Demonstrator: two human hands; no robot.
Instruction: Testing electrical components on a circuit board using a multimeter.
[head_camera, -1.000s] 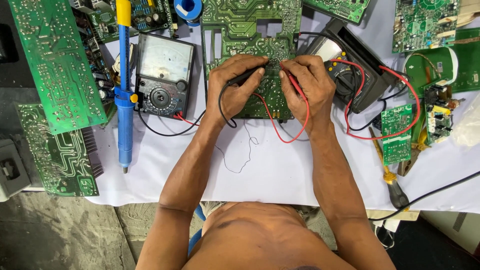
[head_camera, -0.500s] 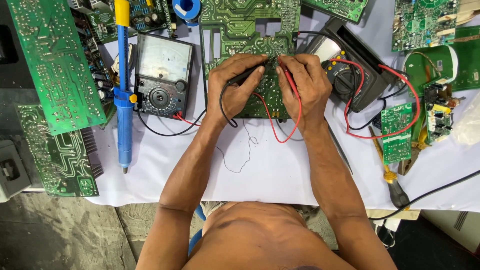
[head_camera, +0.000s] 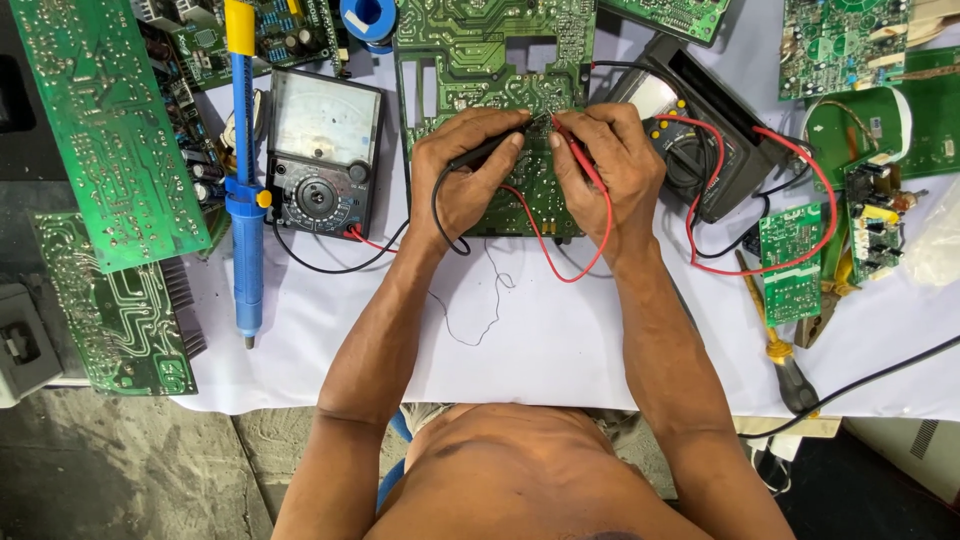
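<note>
Head view: left hand (head_camera: 470, 175) closed on a black probe (head_camera: 487, 152), right hand (head_camera: 607, 165) closed on a red probe (head_camera: 575, 150) — both grips tight, tips meeting on the green circuit board (head_camera: 470, 70) lying flat at the middle of the table (head_camera: 560, 340). Red wire (head_camera: 580, 262) loops off the board's near edge. Analog meter (head_camera: 318, 150) just left of the board, blue desoldering pump (head_camera: 243, 190) beside it — second meter (head_camera: 705, 150) to the right.

Under the hands lies a green board (head_camera: 490, 120) traced in pale lines, a red lead (head_camera: 585, 262) and black lead (head_camera: 437, 205) trailing off, and left, a blue pump (head_camera: 244, 200), seemingly yellow-tipped.
</note>
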